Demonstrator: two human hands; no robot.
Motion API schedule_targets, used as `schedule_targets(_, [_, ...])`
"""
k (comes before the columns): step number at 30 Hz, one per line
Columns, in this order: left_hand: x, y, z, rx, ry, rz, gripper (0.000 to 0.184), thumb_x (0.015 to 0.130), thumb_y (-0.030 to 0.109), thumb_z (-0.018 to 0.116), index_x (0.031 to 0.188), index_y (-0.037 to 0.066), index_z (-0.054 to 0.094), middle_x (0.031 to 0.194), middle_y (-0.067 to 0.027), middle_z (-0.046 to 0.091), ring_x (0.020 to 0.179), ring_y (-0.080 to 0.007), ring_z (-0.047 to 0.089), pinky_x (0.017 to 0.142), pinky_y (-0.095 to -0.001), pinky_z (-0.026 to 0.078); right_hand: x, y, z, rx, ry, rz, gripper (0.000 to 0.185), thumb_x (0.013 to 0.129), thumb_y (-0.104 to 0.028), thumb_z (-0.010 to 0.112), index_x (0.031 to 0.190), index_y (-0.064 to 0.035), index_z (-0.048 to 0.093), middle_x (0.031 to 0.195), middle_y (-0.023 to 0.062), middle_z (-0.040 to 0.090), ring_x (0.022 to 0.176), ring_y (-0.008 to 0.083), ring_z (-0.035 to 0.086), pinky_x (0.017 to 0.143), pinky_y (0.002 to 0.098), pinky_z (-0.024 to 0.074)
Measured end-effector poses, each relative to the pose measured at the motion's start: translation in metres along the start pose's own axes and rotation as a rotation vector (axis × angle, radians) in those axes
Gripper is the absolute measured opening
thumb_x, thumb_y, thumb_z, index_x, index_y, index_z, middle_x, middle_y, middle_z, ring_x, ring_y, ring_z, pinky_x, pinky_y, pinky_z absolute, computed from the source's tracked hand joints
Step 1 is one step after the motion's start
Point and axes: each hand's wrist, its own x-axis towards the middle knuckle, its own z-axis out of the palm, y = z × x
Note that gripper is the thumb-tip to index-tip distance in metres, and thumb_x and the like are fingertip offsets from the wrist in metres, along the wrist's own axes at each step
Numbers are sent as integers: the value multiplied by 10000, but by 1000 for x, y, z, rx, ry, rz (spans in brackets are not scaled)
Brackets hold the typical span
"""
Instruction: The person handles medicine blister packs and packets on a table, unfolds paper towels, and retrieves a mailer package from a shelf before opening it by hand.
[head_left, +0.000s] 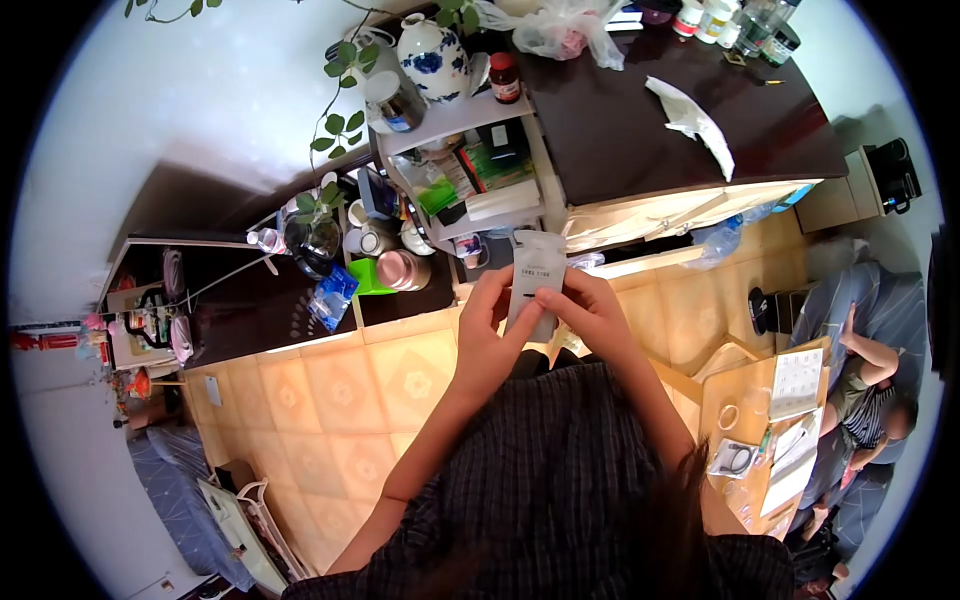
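Note:
A small pale grey packet (pixel 537 268) with dark print is held upright in front of my body. My left hand (pixel 487 325) grips its left side, the fingers behind it and the thumb at its lower edge. On the other side my right hand (pixel 588 312) pinches it, with the thumb lying across its front. The fingers behind the packet are partly hidden. Just beyond the packet stands a shelf unit (pixel 460 125) with boxes and a green pack inside.
A dark cabinet top (pixel 640 130) holds a torn white sheet (pixel 695 122) and several bottles. At left, a low counter (pixel 240 330) carries a pink jar (pixel 403 270) and a blue packet (pixel 333 297). A wooden table (pixel 735 400) with papers stands at right, near a seated person (pixel 865 405).

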Motion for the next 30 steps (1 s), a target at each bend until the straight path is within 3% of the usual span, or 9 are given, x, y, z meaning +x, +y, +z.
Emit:
schedule_targets(5, [-8, 15, 8, -229, -77, -178, 213, 968, 94, 589, 1132, -38, 625, 1010, -39, 651, 953, -113, 610, 879, -260, 489, -26, -28, -18, -69, -35, 35, 254, 963, -163, 622, 1142, 16, 643, 948, 7, 654, 825, 54, 584, 709, 223, 482])
schedule_targets(12, [-18, 28, 34, -178, -111, -94, 212, 978, 142, 608, 1096, -33, 626, 1001, -60, 677, 919, -107, 634, 835, -266, 511, -46, -44, -34, -111, -44, 4, 268, 973, -186, 609, 1140, 20, 646, 916, -2, 640, 790, 36, 555, 666, 207, 455])
schedule_targets(21, [-26, 38, 53, -166, -59, -38, 146, 966, 121, 626, 1017, -16, 627, 938, -40, 672, 861, -82, 624, 768, -235, 505, -61, -57, -41, -31, -98, 3, 291, 974, -196, 609, 1154, 30, 640, 995, 31, 668, 891, 79, 604, 785, 248, 503])
schedule_targets(30, [-28, 47, 58, -136, -37, -32, 141, 965, 132, 632, 978, -9, 626, 873, -21, 660, 786, -56, 597, 686, -204, 470, -62, -59, -44, -45, -120, -7, 280, 971, -180, 609, 1152, 29, 650, 996, 39, 670, 896, 86, 605, 786, 255, 500])
